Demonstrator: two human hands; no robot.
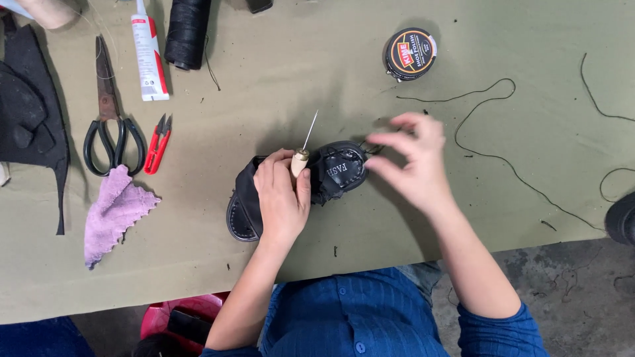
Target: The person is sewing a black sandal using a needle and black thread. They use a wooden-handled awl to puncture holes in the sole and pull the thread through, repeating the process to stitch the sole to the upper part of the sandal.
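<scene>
While both hands work at mid-table:
Left hand (pixel 281 198): fingers closed around a wooden-handled steel awl (pixel 301 158), pressing on the small black leather sandal (pixel 317 182).
Right hand (pixel 413 162): fingers loosely curled at the sandal's toe end, grip unclear.
Table (pixel 317 79): olive cloth, black thread (pixel 489 125) trailing right.

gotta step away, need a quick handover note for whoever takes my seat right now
Left hand: presses the black sandal to the table and grips the wooden-handled awl, needle pointing up and away.
Right hand: fingers pinched at the sandal's strap end, by the black thread trailing right.
Nearby: scissors, red snips, glue tube, thread spool, polish tin.
Done and left: stitching cannot be judged.
</scene>
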